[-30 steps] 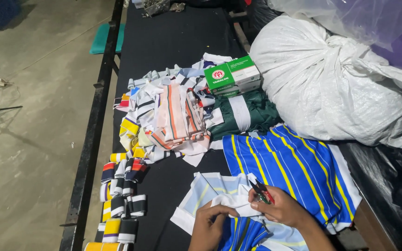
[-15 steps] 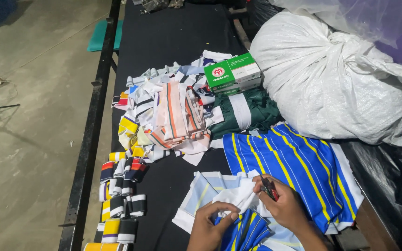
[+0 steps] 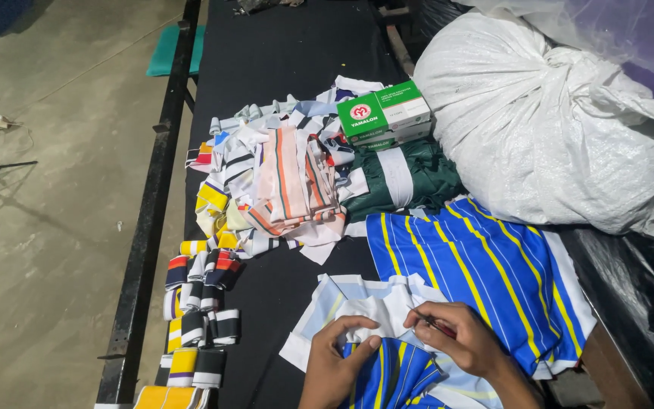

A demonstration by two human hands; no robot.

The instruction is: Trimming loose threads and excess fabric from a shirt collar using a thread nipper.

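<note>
My left hand pinches the edge of a white and pale blue cloth piece lying on the black table. My right hand holds a thin pointed tool, its tip against the same cloth near the left fingers. Under both hands lies blue fabric with yellow stripes, which spreads out to the right.
A heap of striped cloth scraps sits mid-table, with a green and white box and dark green fabric beside it. Folded striped bands line the left edge. A big white sack fills the right side.
My hands have drawn closer together on the white cloth, and the right hand has brought the tool's tip down to it.
</note>
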